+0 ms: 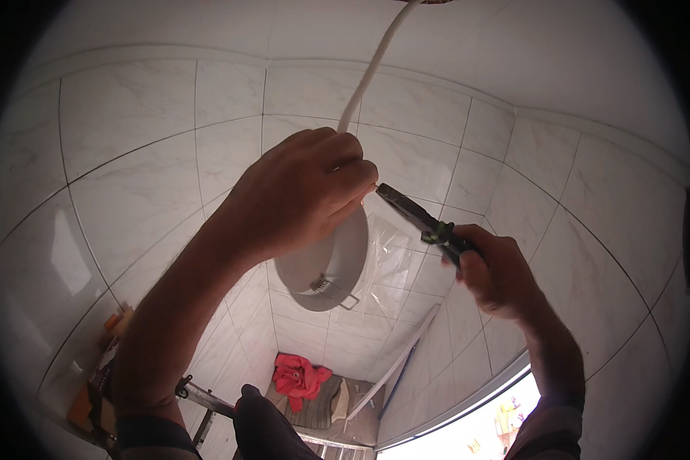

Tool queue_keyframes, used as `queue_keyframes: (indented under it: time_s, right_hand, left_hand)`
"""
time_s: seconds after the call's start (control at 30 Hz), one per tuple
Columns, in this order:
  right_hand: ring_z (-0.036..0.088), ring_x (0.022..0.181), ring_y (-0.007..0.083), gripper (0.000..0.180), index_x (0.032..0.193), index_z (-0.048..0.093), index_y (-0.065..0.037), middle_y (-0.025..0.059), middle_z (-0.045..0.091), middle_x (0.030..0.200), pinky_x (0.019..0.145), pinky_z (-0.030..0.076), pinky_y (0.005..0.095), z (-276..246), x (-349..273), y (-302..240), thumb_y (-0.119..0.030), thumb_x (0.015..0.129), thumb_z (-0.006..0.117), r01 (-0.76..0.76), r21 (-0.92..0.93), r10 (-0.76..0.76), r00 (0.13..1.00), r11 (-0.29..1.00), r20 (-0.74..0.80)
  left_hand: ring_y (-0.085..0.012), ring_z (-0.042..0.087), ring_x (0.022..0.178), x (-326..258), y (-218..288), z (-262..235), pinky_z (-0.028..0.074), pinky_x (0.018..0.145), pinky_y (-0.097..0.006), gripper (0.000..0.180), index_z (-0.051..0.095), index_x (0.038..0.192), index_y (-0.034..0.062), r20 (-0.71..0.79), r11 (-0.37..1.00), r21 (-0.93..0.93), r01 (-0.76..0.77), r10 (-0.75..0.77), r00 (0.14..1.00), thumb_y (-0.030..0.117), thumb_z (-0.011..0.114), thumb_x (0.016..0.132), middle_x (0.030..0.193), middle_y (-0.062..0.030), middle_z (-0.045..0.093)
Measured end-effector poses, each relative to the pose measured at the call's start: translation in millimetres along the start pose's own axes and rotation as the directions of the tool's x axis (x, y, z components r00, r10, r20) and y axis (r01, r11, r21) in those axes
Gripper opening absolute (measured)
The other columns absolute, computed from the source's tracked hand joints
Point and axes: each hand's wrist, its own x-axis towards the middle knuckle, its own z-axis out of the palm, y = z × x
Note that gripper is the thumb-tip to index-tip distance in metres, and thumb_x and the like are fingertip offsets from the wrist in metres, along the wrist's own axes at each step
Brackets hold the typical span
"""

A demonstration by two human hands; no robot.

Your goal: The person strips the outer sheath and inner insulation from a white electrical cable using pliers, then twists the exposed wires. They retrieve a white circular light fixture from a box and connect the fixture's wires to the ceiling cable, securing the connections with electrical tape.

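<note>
the left hand (307,192) is closed around a white cable (368,73) where it meets a round white recessed light fitting (326,268), fingers curled tight, the fitting hanging just under the palm. the right hand (494,272) is wrapped shut on the dark handles of a pair of pliers (418,218), whose tip reaches across to the left fingertips, at or touching the cable end; the exact contact is hidden by the fingers.

the fitting looks light, a thin rigid shell with a wire spring clip (349,300) at its lower edge that would likely snap back on fingers. its rim seems the safest place to hold. the cable looks stiff but bendable, rising from the left hand to a hole in the ceiling (429,1) above.

a clear plastic sheet (391,257) hangs between the hands, behind the fitting. tiled walls (130,153) close in on all sides. far below the hands lie a red cloth (299,377), a ladder frame (203,399), and orange objects on a ledge (119,318) to the left.
</note>
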Motion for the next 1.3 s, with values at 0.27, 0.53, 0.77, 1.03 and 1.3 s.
queue_keyframes:
  time_s: [0.27,0.53,0.77,1.03,1.3]
  right_hand:
    - [0.072,0.066,0.0166,0.053,0.125,0.057,0.0,0.0091,0.072,0.082,0.063,0.06,0.0301,-9.6,4.6,2.4,-0.034,0.092,0.078,-0.267,0.462,0.082,0.92,0.846,0.382]
    - [0.068,0.077,0.0202,0.053,0.122,0.057,-0.003,0.0119,0.067,0.098,0.065,0.058,0.0326,12.0,-7.6,-6.4,-0.015,0.078,0.083,0.256,-0.315,-0.326,0.924,0.914,-0.197]
    - [0.067,0.077,0.0277,0.042,0.128,0.057,-0.001,0.0113,0.066,0.095,0.069,0.057,0.0395,22.7,-3.4,8.5,-0.02,0.091,0.063,0.302,-0.492,-0.458,0.858,0.817,-0.234]
    - [0.066,0.074,0.0106,0.032,0.117,0.067,0.0,0.0058,0.072,0.086,0.068,0.054,0.032,-3.6,1.9,-3.1,-0.027,0.101,0.068,-0.292,0.264,0.193,0.919,0.919,0.344]
    - [0.072,0.085,0.015,0.042,0.134,0.062,0.003,0.0124,0.076,0.106,0.061,0.056,0.0277,-2.1,1.5,-4.6,-0.023,0.102,0.067,-0.325,0.439,0.238,0.941,0.838,0.242]
  left_hand:
    - [-0.0216,0.065,0.087,1.0,5.9,0.5,0.056,0.079,-0.038,0.017,0.07,0.099,0.0114,0.018,1.0,-0.027,-0.011,0.011,1.0,0.006,0.078,0.085,0.091,-0.0023,0.062]
    - [-0.0219,0.065,0.088,-1.1,2.1,-0.3,0.056,0.08,-0.038,0.016,0.069,0.099,0.0099,0.051,0.999,-0.006,0.042,-0.042,0.998,0.007,0.078,0.086,0.091,-0.0027,0.061]
    - [-0.0219,0.065,0.088,-0.2,1.7,1.1,0.056,0.08,-0.038,0.016,0.069,0.1,0.0103,-0.005,1.0,-0.019,0.002,-0.002,1.0,0.008,0.078,0.087,0.091,-0.0026,0.062]
    - [-0.0209,0.066,0.089,-1.8,2.9,-0.8,0.056,0.079,-0.038,0.017,0.069,0.101,0.0104,0.026,0.999,-0.051,-0.008,0.01,1.0,0.006,0.077,0.087,0.092,-0.0027,0.063]
    - [-0.017,0.066,0.078,-0.8,-9.0,11.3,0.054,0.069,-0.032,0.019,0.075,0.11,0.0093,-0.147,0.959,-0.252,0.128,-0.168,0.975,0.001,0.072,0.093,0.085,-0.0029,0.067]
